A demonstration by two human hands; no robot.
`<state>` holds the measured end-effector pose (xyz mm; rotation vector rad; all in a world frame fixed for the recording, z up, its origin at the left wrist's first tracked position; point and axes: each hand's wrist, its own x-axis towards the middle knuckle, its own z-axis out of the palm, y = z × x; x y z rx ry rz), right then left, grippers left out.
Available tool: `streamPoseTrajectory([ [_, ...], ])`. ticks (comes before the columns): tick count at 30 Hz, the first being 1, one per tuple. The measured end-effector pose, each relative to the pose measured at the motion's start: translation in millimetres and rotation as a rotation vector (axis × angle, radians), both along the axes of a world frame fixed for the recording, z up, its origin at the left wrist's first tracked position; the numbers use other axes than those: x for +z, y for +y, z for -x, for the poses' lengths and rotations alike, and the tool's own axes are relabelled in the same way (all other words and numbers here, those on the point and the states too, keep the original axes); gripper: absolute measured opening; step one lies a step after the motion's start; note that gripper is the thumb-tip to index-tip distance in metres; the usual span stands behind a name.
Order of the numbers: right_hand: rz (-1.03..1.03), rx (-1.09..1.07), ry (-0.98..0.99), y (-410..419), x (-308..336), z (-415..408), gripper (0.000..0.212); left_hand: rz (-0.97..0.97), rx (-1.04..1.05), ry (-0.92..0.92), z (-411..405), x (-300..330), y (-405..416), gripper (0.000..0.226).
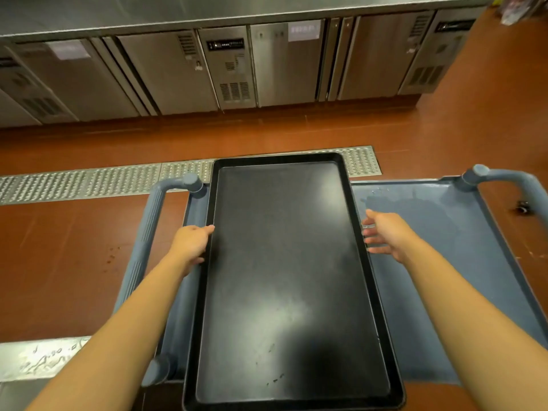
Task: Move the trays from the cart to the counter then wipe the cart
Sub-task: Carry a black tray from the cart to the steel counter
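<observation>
A red-brown floor (74, 262) runs to a steel counter (207, 13) fronted by cabinet doors bearing blurred, unreadable labels. A metal drain grate (89, 182) crosses the floor. On the blue cart (444, 232) lies a black tray (290, 277). The left hand (191, 243) grips its left rim; the right hand (382, 235), fingers spread, is at its right rim.

Lit evenly and fairly brightly from overhead, warm in tone. Caught a soft pale glare on the black tray (292, 280), strongest toward its near half. Threw only faint, diffuse shadows beneath the forearms. Bent straight lines outward at the edges, curving the steel cabinet fronts (225, 69) and floor grate (89, 180). Blurred the right hand (382, 235) slightly at its fingers; softened the far corners.
</observation>
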<state>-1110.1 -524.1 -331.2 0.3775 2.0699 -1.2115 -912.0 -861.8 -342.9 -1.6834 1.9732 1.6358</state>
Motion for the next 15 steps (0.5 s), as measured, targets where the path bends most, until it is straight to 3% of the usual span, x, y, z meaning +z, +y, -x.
streamPoseTrajectory([
  [6, -0.063, -0.024, 0.02, -4.2, -9.8, 3.5, 0.016, 0.008, 0.045, 0.004, 3.9, -8.5, -11.6, 0.021],
  [9, -0.09, -0.002, 0.016, -4.2, -14.0, 2.8, 0.016, 0.029, 0.026, -0.04, 5.1, -8.5, -12.0, 0.021],
  [15, -0.118, -0.012, -0.019, 0.4, -19.3, 10.9, 0.019, -0.119, 0.088, -0.072, 5.8, -4.2, -17.6, 0.029],
])
